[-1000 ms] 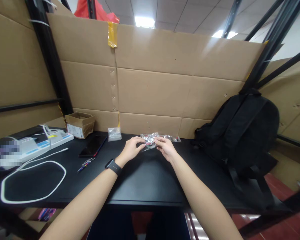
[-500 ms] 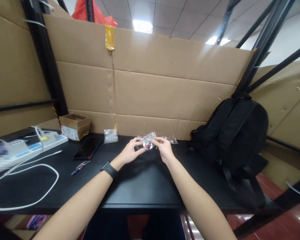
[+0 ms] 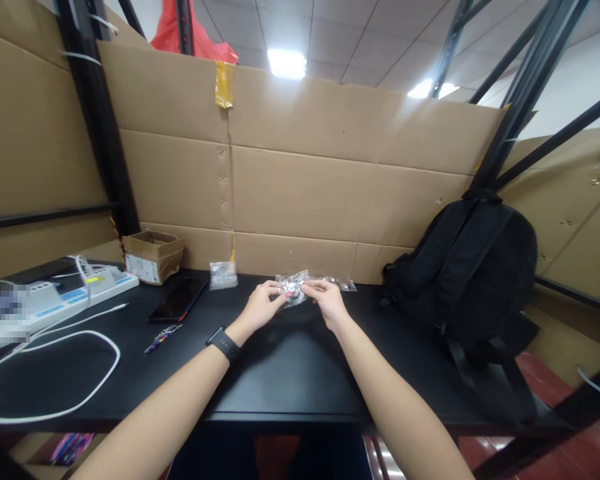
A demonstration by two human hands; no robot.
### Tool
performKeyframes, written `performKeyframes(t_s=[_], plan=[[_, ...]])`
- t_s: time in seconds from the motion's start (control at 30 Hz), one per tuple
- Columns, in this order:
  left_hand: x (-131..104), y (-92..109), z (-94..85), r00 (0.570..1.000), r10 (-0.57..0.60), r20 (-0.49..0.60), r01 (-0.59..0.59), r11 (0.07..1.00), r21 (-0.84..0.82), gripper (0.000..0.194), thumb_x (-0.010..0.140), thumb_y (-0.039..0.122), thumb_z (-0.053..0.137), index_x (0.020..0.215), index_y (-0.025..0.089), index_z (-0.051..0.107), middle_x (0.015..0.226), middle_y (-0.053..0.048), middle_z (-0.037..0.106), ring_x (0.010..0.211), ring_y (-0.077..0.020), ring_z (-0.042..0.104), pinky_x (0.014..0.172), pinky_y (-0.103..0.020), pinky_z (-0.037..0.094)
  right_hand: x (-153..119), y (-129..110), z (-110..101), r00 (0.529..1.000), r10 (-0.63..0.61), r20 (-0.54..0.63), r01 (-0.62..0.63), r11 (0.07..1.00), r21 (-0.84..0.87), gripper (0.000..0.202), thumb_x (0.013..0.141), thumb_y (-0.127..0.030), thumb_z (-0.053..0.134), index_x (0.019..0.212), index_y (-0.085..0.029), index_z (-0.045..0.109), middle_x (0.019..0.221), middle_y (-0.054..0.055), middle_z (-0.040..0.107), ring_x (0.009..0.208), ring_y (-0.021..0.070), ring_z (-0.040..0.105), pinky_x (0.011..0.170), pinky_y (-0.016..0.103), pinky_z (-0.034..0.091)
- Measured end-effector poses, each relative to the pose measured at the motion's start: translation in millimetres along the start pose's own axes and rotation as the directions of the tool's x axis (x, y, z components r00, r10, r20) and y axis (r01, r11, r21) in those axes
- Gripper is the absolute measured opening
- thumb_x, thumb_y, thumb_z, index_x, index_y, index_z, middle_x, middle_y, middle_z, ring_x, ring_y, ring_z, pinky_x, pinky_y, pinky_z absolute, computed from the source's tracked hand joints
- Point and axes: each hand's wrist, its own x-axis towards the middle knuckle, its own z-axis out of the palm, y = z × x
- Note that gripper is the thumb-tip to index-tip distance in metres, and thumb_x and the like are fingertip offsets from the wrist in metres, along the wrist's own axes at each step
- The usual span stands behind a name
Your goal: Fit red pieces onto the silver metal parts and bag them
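Between my two hands is a small clear plastic bag (image 3: 296,285) with a round, shiny item inside that shows a touch of red. My left hand (image 3: 264,303) pinches the bag's left side; a dark watch is on that wrist. At its right side, my right hand (image 3: 326,300) grips the bag between thumb and fingers. What exactly the bag contains is too small to make out. Just behind my right hand, more clear plastic packaging (image 3: 349,285) lies on the black table (image 3: 285,380).
Left are a power strip (image 3: 105,283), a white cable (image 3: 116,353), a cardboard box (image 3: 155,257), a phone (image 3: 179,300), keys (image 3: 161,339) and a stack of clear bags (image 3: 223,275). A black backpack (image 3: 475,273) stands right. Cardboard panels (image 3: 305,187) rise behind.
The bag has tilted and come down flatter between my fingers, its round item now facing up more. Both hands keep their hold. The camera view has shifted slightly.
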Motion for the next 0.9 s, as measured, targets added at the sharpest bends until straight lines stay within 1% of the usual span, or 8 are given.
performKeyframes(t_s=[0.1, 0.27, 0.37, 0.47, 0.63, 0.73, 0.8, 0.9], plan=[[0.3, -3.4, -2.0, 0.998, -0.038, -0.048, 0.04, 0.998, 0.047, 0.025, 0.085, 0.045, 0.065, 0.088, 0.026, 0.081, 0.113, -0.007, 0.069, 0.106, -0.0252, 0.063, 0.099, -0.042, 0.047, 2.3, -1.5, -3.2, 0.999, 0.001, 0.04, 0.001, 0.999, -0.052, 0.035, 0.06, -0.041, 0.085, 0.084, -0.017, 0.077, 0.086, 0.009, 0.076, 0.076, 0.0213, 0.067, 0.059, 0.027, 0.043], [-5.0, -8.5, -2.4, 0.991, -0.13, -0.032, 0.134, 0.972, 0.193, 0.02, 0.081, 0.045, 0.069, 0.078, 0.028, 0.08, 0.111, -0.007, 0.069, 0.108, -0.0304, 0.057, 0.094, -0.048, 0.044, 13.3, -5.4, -24.7, 0.98, -0.135, -0.144, 0.123, 0.988, -0.089, 0.034, 0.059, -0.04, 0.086, 0.08, -0.017, 0.074, 0.089, 0.01, 0.076, 0.085, 0.0244, 0.069, 0.069, 0.031, 0.049], [-10.5, -13.1, 7.8, 0.992, -0.118, 0.048, 0.102, 0.961, 0.256, 0.02, 0.079, 0.043, 0.071, 0.068, 0.027, 0.076, 0.104, -0.008, 0.07, 0.108, -0.0326, 0.051, 0.093, -0.05, 0.041, 17.5, -6.0, -37.9, 0.973, -0.127, -0.194, 0.11, 0.989, -0.097, 0.039, 0.057, -0.043, 0.087, 0.082, -0.017, 0.073, 0.091, 0.011, 0.076, 0.087, 0.0263, 0.069, 0.069, 0.032, 0.049], [-14.6, -15.3, 16.8, 0.988, -0.078, 0.136, 0.038, 0.96, 0.279, 0.026, 0.084, 0.045, 0.064, 0.069, 0.026, 0.074, 0.096, -0.009, 0.069, 0.104, -0.032, 0.05, 0.093, -0.05, 0.039, 19.0, -4.9, -42.8, 0.976, -0.086, -0.2, 0.073, 0.995, -0.071, 0.044, 0.056, -0.045, 0.087, 0.086, -0.017, 0.072, 0.091, 0.011, 0.076, 0.083, 0.0243, 0.067, 0.061, 0.029, 0.045], [-17.2, -7.7, 10.5, 0.986, -0.01, 0.166, -0.046, 0.943, 0.329, 0.019, 0.086, 0.041, 0.062, 0.081, 0.027, 0.075, 0.1, -0.01, 0.069, 0.11, -0.0338, 0.05, 0.096, -0.053, 0.036, 18.6, -1.9, -35.4, 0.983, -0.003, -0.186, 0.013, 0.999, 0.052, 0.043, 0.057, -0.042, 0.087, 0.088, -0.018, 0.07, 0.088, 0.007, 0.073, 0.07, 0.0168, 0.062, 0.053, 0.024, 0.035], [-15.1, 4.4, 4.8, 0.996, -0.002, 0.092, -0.02, 0.969, 0.248, 0.021, 0.08, 0.037, 0.07, 0.1, 0.029, 0.073, 0.112, -0.008, 0.069, 0.119, -0.0342, 0.049, 0.101, -0.054, 0.036, 14.1, -1.3, -23.5, 0.984, 0.069, -0.165, -0.041, 0.985, 0.167, 0.041, 0.054, -0.04, 0.088, 0.082, -0.019, 0.066, 0.081, 0.003, 0.071, 0.068, 0.0154, 0.062, 0.054, 0.024, 0.038], [-11.6, 12.1, 5.7, 0.999, -0.021, 0.042, 0.017, 0.996, 0.085, 0.032, 0.08, 0.039, 0.072, 0.11, 0.028, 0.068, 0.117, -0.007, 0.069, 0.119, -0.0308, 0.054, 0.102, -0.051, 0.04, 9.0, -0.3, -13.0, 0.988, 0.098, -0.116, -0.067, 0.967, 0.246, 0.041, 0.053, -0.037, 0.089, 0.078, -0.02, 0.061, 0.076, 0.0, 0.068, 0.068, 0.0153, 0.063, 0.058, 0.025, 0.042], [-5.1, 15.4, 11.4, 0.998, -0.042, -0.041, 0.033, 0.976, -0.215, 0.031, 0.085, 0.039, 0.067, 0.11, 0.022, 0.064, 0.111, -0.008, 0.071, 0.105, -0.0225, 0.066, 0.099, -0.04, 0.048, 0.3, 2.4, 2.9, 0.995, 0.099, 0.003, -0.096, 0.959, 0.267, 0.044, 0.054, -0.035, 0.089, 0.078, -0.021, 0.056, 0.076, 0.0, 0.068, 0.071, 0.0169, 0.066, 0.065, 0.027, 0.048]])
